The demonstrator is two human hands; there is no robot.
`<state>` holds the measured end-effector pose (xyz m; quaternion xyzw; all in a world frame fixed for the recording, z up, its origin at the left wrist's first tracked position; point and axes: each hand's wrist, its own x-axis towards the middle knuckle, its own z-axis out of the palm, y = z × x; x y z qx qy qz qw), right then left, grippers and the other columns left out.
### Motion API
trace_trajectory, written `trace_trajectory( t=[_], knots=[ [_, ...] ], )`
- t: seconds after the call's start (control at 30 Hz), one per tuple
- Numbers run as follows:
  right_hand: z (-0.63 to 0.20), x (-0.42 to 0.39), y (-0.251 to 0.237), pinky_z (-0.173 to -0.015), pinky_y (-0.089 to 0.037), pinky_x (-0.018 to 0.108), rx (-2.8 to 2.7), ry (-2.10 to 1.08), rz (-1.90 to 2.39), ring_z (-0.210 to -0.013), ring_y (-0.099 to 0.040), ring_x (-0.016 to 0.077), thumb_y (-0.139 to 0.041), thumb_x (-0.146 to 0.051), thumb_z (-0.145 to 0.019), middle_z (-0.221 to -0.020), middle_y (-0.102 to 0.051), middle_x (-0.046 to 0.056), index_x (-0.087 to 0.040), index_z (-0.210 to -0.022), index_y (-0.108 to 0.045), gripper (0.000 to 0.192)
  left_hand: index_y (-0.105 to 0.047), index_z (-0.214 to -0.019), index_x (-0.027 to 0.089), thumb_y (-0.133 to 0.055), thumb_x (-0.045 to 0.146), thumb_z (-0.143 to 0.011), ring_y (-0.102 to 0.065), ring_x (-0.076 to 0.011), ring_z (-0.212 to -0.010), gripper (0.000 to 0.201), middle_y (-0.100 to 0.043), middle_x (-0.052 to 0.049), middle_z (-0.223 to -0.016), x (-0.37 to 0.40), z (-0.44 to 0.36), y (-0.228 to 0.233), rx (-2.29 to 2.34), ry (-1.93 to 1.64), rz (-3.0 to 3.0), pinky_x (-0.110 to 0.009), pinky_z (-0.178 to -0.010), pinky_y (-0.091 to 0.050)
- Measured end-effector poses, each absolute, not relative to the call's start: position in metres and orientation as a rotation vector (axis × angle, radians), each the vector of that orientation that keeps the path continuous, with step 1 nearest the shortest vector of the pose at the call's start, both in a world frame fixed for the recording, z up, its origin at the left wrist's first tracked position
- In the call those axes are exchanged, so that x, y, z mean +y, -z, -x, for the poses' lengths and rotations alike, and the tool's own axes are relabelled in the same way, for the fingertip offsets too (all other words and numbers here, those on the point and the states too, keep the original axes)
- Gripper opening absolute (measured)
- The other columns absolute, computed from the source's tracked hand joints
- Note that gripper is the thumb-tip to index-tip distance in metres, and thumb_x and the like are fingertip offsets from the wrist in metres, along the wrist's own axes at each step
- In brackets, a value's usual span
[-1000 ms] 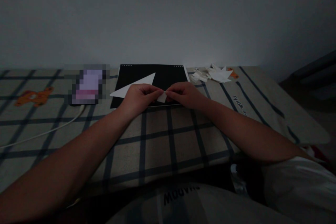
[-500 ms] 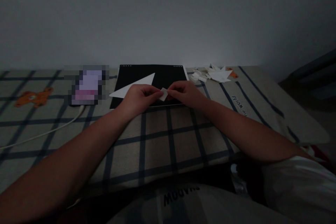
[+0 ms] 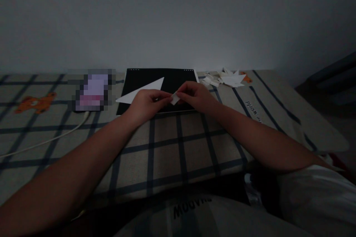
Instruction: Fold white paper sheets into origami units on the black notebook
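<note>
Bare forearms [image 3: 97, 157] angled inward, left grip [image 3: 144, 103] and right grip [image 3: 199, 97] nearly meeting, both pinched, wrists [image 3: 130, 118] low.

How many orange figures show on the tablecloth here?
2. One orange figure is at the left, beside the pixelated device; the other orange figure is at the right, partly hidden behind the pile of white paper. More could be covered.

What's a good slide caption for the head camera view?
Left hand and right hand pinch a small white piece over a black sheet, paper scraps lying to the right.
</note>
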<state>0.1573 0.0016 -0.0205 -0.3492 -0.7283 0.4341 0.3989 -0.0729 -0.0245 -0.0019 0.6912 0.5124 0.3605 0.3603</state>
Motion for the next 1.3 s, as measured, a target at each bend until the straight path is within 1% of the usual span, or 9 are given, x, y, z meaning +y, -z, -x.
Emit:
trace_trajectory(
  t=[0.23, 0.43, 0.57, 0.77, 0.93, 1.07, 1.13, 1.23, 1.3],
  knots=[
    [-0.160, 0.000, 0.014, -0.075, -0.049, 0.033, -2.068, -0.884, 0.882, -0.079, -0.061, 0.0176, -0.075, -0.042, -0.094, -0.087, -0.073, 0.002, -0.021, -0.094, -0.074, 0.021, -0.091, -0.091, 0.026, -0.083, 0.037, -0.084, -0.076, -0.0218, -0.077, 0.015, -0.085, -0.004, -0.084, -0.025, 0.073, 0.002, 1.292, -0.868, -1.882, -0.031, -0.071, -0.060],
    [-0.162, 0.001, 0.009, -0.072, -0.044, 0.034, -2.035, -0.794, 0.939, -0.074, -0.056, 0.0167, -0.073, -0.040, -0.092, -0.079, -0.065, 0.000, -0.022, -0.083, -0.067, 0.021, -0.091, -0.105, 0.026, -0.079, 0.041, -0.091, -0.075, -0.0197, -0.079, 0.024, -0.087, -0.005, -0.096, -0.028, 0.068, 0.006, 1.343, -1.025, -1.898, -0.029, -0.073, -0.059],
    [-0.160, 0.002, 0.011, -0.069, -0.043, 0.033, -2.048, -0.854, 0.966, -0.071, -0.054, 0.0161, -0.070, -0.036, -0.092, -0.077, -0.063, -0.002, -0.023, -0.085, -0.064, 0.016, -0.090, -0.109, 0.025, -0.075, 0.037, -0.096, -0.076, -0.0198, -0.086, 0.023, -0.088, -0.005, -0.104, -0.029, 0.068, 0.005, 1.376, -1.056, -1.942, -0.029, -0.079, -0.059],
    [-0.160, -0.003, 0.010, -0.071, -0.044, 0.033, -2.119, -0.875, 0.919, -0.073, -0.055, 0.0156, -0.067, -0.027, -0.090, -0.083, -0.067, -0.001, -0.023, -0.093, -0.066, 0.006, -0.088, -0.113, 0.024, -0.073, 0.035, -0.096, -0.073, -0.0186, -0.083, 0.025, -0.086, -0.006, -0.104, -0.028, 0.073, 0.003, 1.348, -1.034, -2.084, -0.029, -0.080, -0.057],
    [-0.160, -0.001, 0.014, -0.075, -0.046, 0.033, -2.096, -0.812, 0.897, -0.079, -0.059, 0.0168, -0.064, -0.022, -0.091, -0.090, -0.070, 0.001, -0.022, -0.099, -0.068, 0.009, -0.084, -0.128, 0.022, -0.071, 0.039, -0.096, -0.070, -0.0175, -0.079, 0.038, -0.084, -0.005, -0.100, -0.025, 0.074, 0.006, 1.325, -1.030, -2.015, -0.028, -0.076, -0.056],
    [-0.162, 0.002, 0.017, -0.077, -0.050, 0.034, -2.109, -0.764, 0.885, -0.082, -0.062, 0.0184, -0.064, -0.022, -0.095, -0.092, -0.071, 0.002, -0.021, -0.101, -0.070, 0.009, -0.083, -0.128, 0.023, -0.070, 0.041, -0.095, -0.066, -0.0158, -0.073, 0.040, -0.081, -0.003, -0.095, -0.022, 0.075, 0.008, 1.293, -1.010, -1.973, -0.029, -0.074, -0.055],
    [-0.163, 0.002, 0.018, -0.081, -0.052, 0.036, -2.163, -0.666, 0.867, -0.087, -0.065, 0.0198, -0.065, -0.023, -0.098, -0.099, -0.072, 0.005, -0.022, -0.103, -0.071, 0.008, -0.083, -0.123, 0.023, -0.072, 0.040, -0.093, -0.065, -0.0156, -0.071, 0.036, -0.079, -0.002, -0.091, -0.021, 0.075, 0.008, 1.299, -1.026, -1.941, -0.028, -0.073, -0.053],
    [-0.163, 0.000, 0.020, -0.096, -0.055, 0.042, -2.268, -0.449, 0.766, -0.109, -0.067, 0.0249, -0.072, -0.025, -0.100, -0.121, -0.072, 0.010, -0.023, -0.110, -0.073, 0.011, -0.081, -0.113, 0.023, -0.075, 0.038, -0.089, -0.063, -0.0154, -0.070, 0.029, -0.076, -0.001, -0.085, -0.020, 0.074, 0.008, 1.325, -1.059, -1.827, -0.027, -0.066, -0.049],
    [-0.162, 0.000, 0.023, -0.102, -0.054, 0.045, -2.328, -0.316, 0.715, -0.119, -0.066, 0.0277, -0.075, -0.023, -0.099, -0.128, -0.071, 0.012, -0.023, -0.113, -0.074, 0.014, -0.076, -0.107, 0.023, -0.077, 0.036, -0.087, -0.063, -0.0154, -0.068, 0.024, -0.073, 0.000, -0.082, -0.020, 0.073, 0.009, 1.318, -1.074, -1.736, -0.026, -0.063, -0.046]
  ],
)
